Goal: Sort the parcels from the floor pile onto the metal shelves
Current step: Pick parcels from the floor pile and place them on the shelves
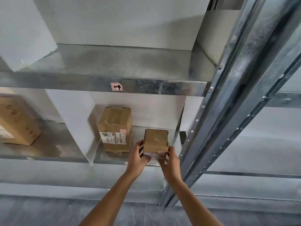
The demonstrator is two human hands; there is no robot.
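Observation:
A small brown cardboard parcel [156, 141] with a white label on its near face sits at the front right of the lower metal shelf [53, 144]. My left hand [136, 158] grips its left side and my right hand [169, 160] grips its right side. Just left of it a taller taped parcel [116, 129] with printed labels stands upright on the same shelf. A larger brown box [16, 121] with red writing rests at the shelf's far left.
The upper shelf [114, 62] carries a red-and-white tag [116, 86] on its front edge. White divider panels [76, 121] stand on the shelves. Steel uprights [228, 98] run diagonally at the right. Grey floor [48, 212] lies below.

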